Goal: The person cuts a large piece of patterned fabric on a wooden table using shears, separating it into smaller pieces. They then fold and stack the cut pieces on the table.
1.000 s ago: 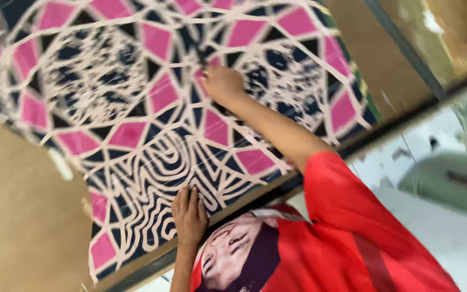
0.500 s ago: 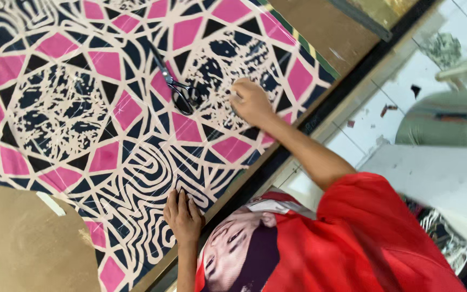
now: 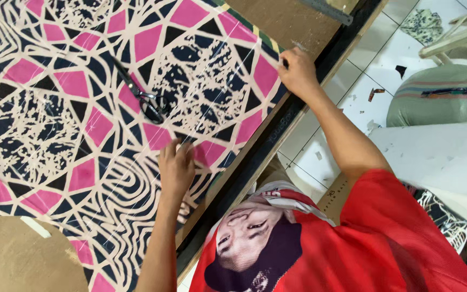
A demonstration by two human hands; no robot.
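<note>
The fingers [image 3: 175,153] of the left hand [image 3: 177,170] lie spread and flat on the patterned sheet [image 3: 82,108], pressing it down near its lower edge, with nothing pinched between them. The fingers [image 3: 290,57] of the right hand [image 3: 297,73] are curled together at the sheet's right edge, close to the rim of the brown surface [image 3: 293,21]; they seem to grip the edge of the sheet, though whether something small is also held there cannot be told.

The sheet is a large cut-out design in pink, black and cream, with pink polygons ringing two lacy medallions and wavy lines toward the bottom. It lies flat and covers most of the surface, reaching from the left side of the view to the right hand. A pair of dark scissors [image 3: 141,97] rests on the sheet between the two medallions, above the left hand and apart from both hands.

Beyond the surface's edge is a white tiled floor [image 3: 363,92] with small scraps on it. The person wears a red shirt [image 3: 363,243].
</note>
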